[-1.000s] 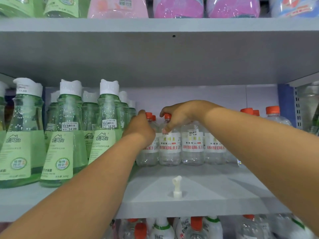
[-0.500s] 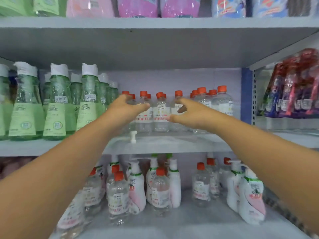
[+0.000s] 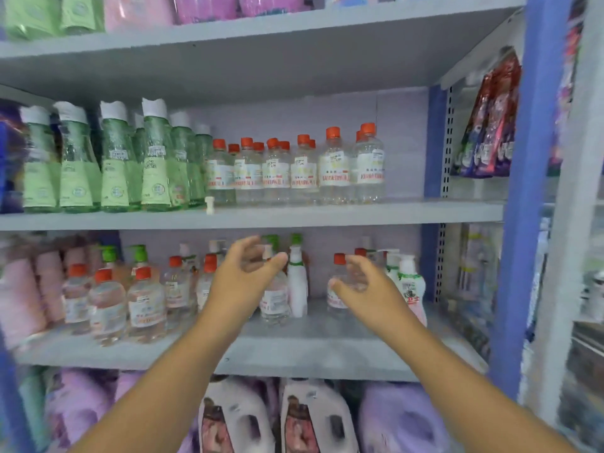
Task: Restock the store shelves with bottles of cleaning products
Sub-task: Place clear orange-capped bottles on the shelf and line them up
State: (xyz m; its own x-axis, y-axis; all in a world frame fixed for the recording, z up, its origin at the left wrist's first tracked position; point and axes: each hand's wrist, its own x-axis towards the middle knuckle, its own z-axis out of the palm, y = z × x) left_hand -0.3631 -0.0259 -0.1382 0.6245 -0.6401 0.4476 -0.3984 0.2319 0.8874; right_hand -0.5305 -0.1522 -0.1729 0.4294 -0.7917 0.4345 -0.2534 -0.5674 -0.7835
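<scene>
Empty-handed, left hand and right hand reach, each grip open, toward red-capped clear bottles on the lower shelf.

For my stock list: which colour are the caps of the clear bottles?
Orange-red caps on the clear bottles, seen in the head view.

We cannot read the labels on the clear bottles; they blur. Our left hand hides part of one lower bottle. The jugs are cut off by the bottom edge.
</scene>
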